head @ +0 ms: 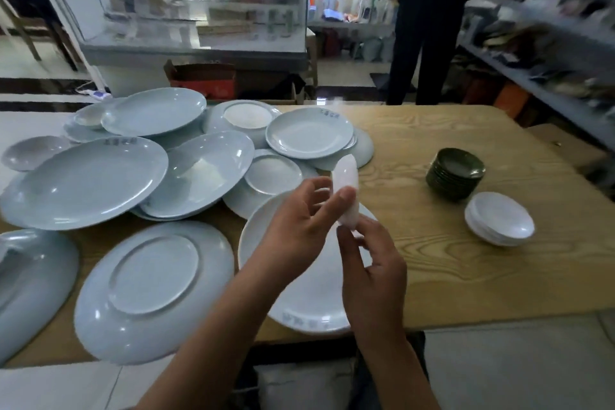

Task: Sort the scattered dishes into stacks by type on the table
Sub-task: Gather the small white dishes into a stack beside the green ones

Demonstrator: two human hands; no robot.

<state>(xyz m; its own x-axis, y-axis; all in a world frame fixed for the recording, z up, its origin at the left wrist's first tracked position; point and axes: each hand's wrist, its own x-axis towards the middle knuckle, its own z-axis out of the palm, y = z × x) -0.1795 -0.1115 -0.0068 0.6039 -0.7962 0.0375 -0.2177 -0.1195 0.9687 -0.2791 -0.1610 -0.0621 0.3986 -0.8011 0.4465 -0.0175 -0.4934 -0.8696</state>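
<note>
A small white saucer (346,186) is held edge-on above the table, upright. My left hand (299,226) holds its left side with thumb and curled fingers. My right hand (369,273) pinches its lower edge. Beneath my hands lies a white plate (312,306) near the front edge. A pile of pale blue plates (90,183) of several sizes covers the left half of the wooden table (449,263); one large plate (153,289) lies upside down at the front. At the right stand a stack of dark green saucers (456,173) and a stack of white saucers (499,218).
A person in dark clothes (429,27) stands beyond the table's far edge. A glass display case (186,10) is at the back left, shelves (549,43) at the right. A cardboard box (203,80) sits behind the table.
</note>
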